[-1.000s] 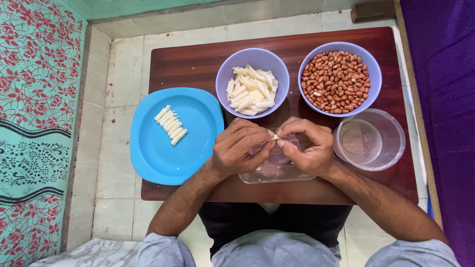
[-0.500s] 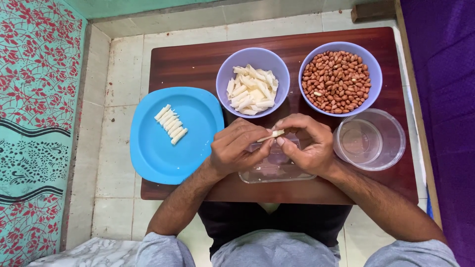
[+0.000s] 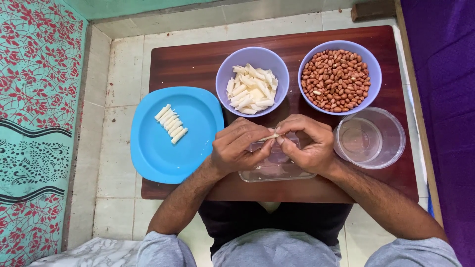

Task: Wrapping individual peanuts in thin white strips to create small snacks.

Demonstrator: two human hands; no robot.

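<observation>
Left hand: the left hand (image 3: 239,147) is curled over the near middle of the tabletop (image 3: 193,62), its fingertips pinching one end of a small pale strip (image 3: 271,136).
Right hand: the right hand (image 3: 308,143) meets it from the other side, thumb and forefinger gripping the same strip (so both hands grasp the one piece).
Pale strip: held between the two hands, just above a clear rectangular container (image 3: 277,170) that sits at the near edge of the tabletop; what lies inside the container is mostly hidden by the hands.
Blue plate (image 3: 163,153): to the left, overhanging the tabletop's left edge, carrying a short row of pale rolled pieces (image 3: 171,123) laid side by side.
Lilac bowl of strips (image 3: 253,81): behind the hands, filled with loose pale strips.
Lilac bowl of peanuts (image 3: 339,77): at the far right, heaped with red-brown peanuts.
Clear round tub (image 3: 370,138): just beside the right hand, in front of the peanuts.
Floor: pale tiles (image 3: 118,79), with a patterned teal and red cloth (image 3: 34,123) at the left.
</observation>
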